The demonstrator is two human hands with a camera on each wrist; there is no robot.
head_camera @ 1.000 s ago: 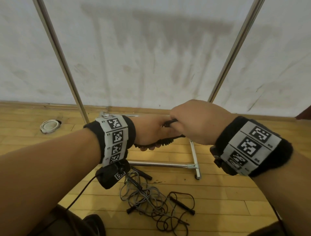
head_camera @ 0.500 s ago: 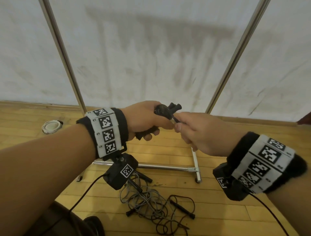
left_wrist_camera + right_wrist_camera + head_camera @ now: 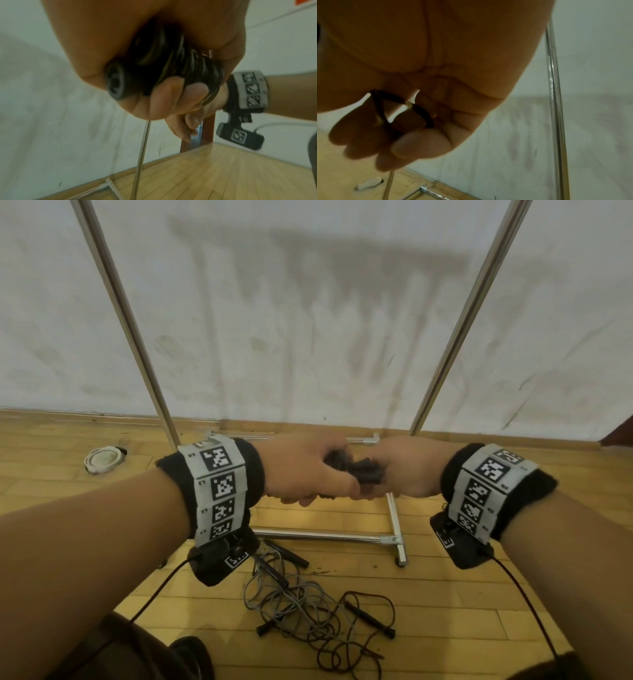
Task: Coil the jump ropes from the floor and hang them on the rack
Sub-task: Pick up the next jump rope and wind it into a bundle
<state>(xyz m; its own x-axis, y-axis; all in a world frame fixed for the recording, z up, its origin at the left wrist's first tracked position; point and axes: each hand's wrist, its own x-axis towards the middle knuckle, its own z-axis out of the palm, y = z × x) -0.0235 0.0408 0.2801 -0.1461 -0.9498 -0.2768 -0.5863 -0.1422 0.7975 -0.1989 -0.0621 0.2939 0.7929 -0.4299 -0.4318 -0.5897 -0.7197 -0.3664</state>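
While my left hand (image 3: 301, 470) curls its fingers (image 3: 173, 97) tight round the coiled jump rope (image 3: 171, 65), I see a glossy black bundle of thin cord wrapped round ribbed handles, one round grey handle end poking out below the palm. It sits in the air at about wrist height, between both hands, in front of the rack. My right hand (image 3: 404, 470) meets the left at the bundle; its fingers (image 3: 419, 142) are bent and pinch a thin dark loop of the same cord, which crosses itself against the fingertips.

Below the hands, on the wooden floor (image 3: 445, 604), lie the other jump ropes (image 3: 308, 614): a loose tangle of grey cord and thin dark cord with slim black stick handles, spread out just in front of the rack's base.

I see the rack (image 3: 459, 337) as shiny metal tubing: two slim uprights leaning apart toward the top of the head view, and a low base bar with a side rail ending at a small caster. The wide gap between the uprights is open, with a scuffed white wall (image 3: 308, 320) close behind. A small round white object (image 3: 102, 458) rests on the floor at the left, well apart from the ropes.
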